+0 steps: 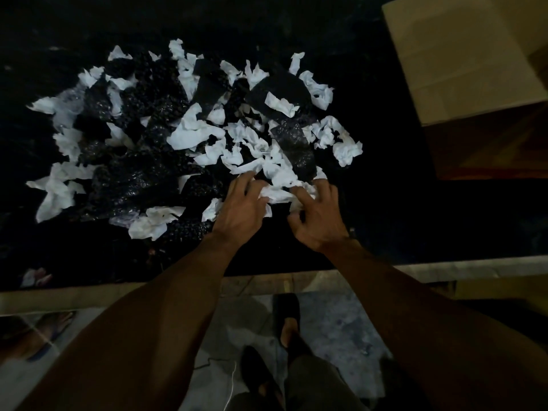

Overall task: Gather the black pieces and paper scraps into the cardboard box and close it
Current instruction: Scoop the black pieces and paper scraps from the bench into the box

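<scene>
Both hands are down at the near edge of the pile. The left hand [241,209] and the right hand [317,221] sit close together, with a bunch of white scraps [278,188] between them. The fingers [244,180] of both hands are curled and partly open, like claws. They press on the scraps and seem to be bunching them up. I cannot tell if either hand has a firm hold yet.

The rest of the pile spreads away from the hands, toward 10 and 11 o'clock. One long black piece [293,146] points from the right hand up to 12 o'clock, and its near end is just beside those fingers.

The box [450,60] is well apart from the pile, out at 2 o'clock. The right hand is nearer to it. So I think each handful must travel up and to the right.

The scraps are thin, white and crumpled, so they should squash easily. The black pieces look bumpy and shiny, like bubble wrap, and some are flat strips. The counter [385,218] is dark and smooth. The box is plain brown card, and I cannot see inside it.
</scene>
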Demonstrator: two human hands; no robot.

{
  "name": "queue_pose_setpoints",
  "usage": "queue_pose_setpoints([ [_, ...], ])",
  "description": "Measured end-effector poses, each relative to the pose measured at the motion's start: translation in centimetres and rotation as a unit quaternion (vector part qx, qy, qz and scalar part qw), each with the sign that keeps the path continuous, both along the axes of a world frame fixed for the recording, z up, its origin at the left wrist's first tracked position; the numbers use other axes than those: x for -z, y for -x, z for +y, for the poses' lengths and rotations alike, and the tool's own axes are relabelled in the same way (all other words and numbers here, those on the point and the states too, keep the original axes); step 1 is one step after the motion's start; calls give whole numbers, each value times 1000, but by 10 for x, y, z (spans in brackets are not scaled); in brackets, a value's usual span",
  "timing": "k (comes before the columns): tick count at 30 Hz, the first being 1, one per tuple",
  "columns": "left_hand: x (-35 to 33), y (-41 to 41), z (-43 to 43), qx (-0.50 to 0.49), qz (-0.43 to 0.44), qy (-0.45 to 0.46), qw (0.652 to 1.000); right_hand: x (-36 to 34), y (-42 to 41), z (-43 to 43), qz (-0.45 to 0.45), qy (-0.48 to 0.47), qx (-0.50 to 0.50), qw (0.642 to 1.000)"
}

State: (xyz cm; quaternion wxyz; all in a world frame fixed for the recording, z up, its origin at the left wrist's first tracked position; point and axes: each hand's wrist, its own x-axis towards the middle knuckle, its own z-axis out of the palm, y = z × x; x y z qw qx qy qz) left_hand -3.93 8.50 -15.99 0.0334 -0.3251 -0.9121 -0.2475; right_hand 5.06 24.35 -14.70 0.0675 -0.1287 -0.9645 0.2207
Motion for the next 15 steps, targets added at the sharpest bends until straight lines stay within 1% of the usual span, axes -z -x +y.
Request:
queue_pose_setpoints([
  [3, 1, -4, 0, 23, 47, -19, 998, -2, 3, -6, 62, 0, 37, 997],
  [5, 2, -5, 1, 14, 43, -42, 998, 1, 10, -4, 86, -23, 50, 995],
  [6, 3, -6, 2, 7, 39, -39, 998, 3, 13, -3, 78, -26, 48, 995],
  [8, 6, -6, 4, -3, 26, -13, 1000, 8, 15, 1, 48, -10, 41, 998],
  [10, 6, -7, 4, -8, 18, -4, 1000, 7, 12, 6, 54, 35, 60, 996],
  [12, 6, -7, 3, -10, 31, 7, 999, 1, 10, 11, 66, 87, 84, 991],
  [14, 6, -5, 4, -13, 61, 59, 996, -5, 11, 16, 63, 113, 92, 987],
  [15, 4, -5, 6, -13, 77, 97, 992, -5, 12, 17, 55, 110, 90, 988],
])
